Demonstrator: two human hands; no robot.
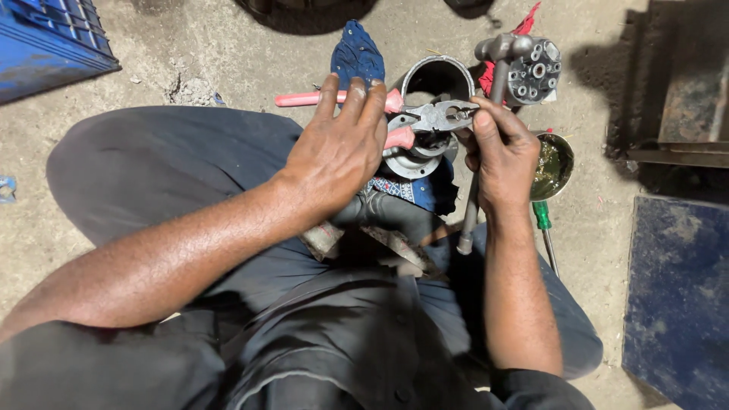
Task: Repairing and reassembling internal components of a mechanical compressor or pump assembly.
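The left hand (338, 148) is closing around the pink handles of the pliers (425, 118), whose metal head is lying over a round metal part (414, 159). The right hand (497, 156) is gripping a hammer (486, 99) by its shaft, thumb beside the pliers' head. Just right, a greasy bowl (554, 167) is sitting on the concrete floor (592, 220).

My left hand (338, 148) covers the middle of the red-handled steel pliers (425, 118). I cannot make out what their tips grip. My right hand (501, 156) hides part of the grey metal hammer handle (469, 216). The blue plastic crate (45, 42) is cut off at the frame's left edge.
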